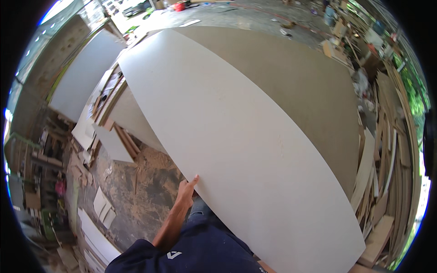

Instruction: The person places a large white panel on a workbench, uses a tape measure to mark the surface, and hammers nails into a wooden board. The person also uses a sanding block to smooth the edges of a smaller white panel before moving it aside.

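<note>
A long white board [227, 132] stretches diagonally in front of me, from the far left to the lower right. At its near left edge, my left hand [185, 189] grips it with the thumb on top and the other fingers curled at the edge, partly hidden. A large brown board [291, 77] lies beneath the white one and shows along its far right side. My right hand does not show; only a sliver of skin appears at the lower edge, beside the white board.
Stacked offcuts and planks [382, 168] line the right side. To the left, a small white panel [114, 142] leans near a cluttered bench [107, 98]. Sawdust [157, 166] covers part of the floor, and white strips [98, 234] lie at lower left.
</note>
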{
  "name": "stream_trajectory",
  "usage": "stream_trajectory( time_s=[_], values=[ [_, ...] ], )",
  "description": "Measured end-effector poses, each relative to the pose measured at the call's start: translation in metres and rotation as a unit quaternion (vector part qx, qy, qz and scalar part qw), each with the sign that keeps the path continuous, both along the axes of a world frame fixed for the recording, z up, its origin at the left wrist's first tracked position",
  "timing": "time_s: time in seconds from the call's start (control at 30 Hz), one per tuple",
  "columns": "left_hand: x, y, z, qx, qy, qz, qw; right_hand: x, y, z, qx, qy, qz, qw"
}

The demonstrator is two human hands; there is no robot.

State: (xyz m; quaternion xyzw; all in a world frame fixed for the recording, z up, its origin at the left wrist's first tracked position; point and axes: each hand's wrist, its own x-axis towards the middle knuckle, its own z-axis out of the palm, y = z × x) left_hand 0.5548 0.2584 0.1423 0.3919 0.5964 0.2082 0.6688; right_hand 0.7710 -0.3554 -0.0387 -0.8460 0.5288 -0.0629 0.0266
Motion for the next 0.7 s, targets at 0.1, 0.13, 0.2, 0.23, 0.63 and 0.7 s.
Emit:
stream_trajectory(
  time_s=[0.1, 0.13, 0.2, 0.23, 0.63, 0.7],
  values=[
    [-0.018, -0.034, 0.01, -0.011, 0.001, 0.019, 1.0, 0.02, 0.03, 0.002, -0.006, 0.004, 0.066, 0.998],
    [-0.025, -0.043, 0.008, -0.008, 0.003, 0.017, 1.0, 0.024, 0.04, 0.002, -0.003, 0.005, 0.083, 0.997],
    [-0.041, -0.059, 0.001, -0.011, -0.002, 0.027, 1.0, 0.031, 0.056, 0.003, 0.002, 0.008, 0.111, 0.994],
    [-0.051, -0.068, -0.009, -0.011, 0.003, 0.022, 1.0, 0.034, 0.063, 0.004, 0.003, 0.009, 0.122, 0.992],
    [-0.083, -0.141, -0.009, -0.042, -0.022, 0.046, 0.998, 0.071, 0.079, 0.012, 0.005, 0.03, 0.199, 0.98],
    [-0.084, -0.153, -0.021, -0.039, -0.02, 0.048, 0.998, 0.078, 0.078, 0.014, 0.005, 0.028, 0.209, 0.978]
  ],
)
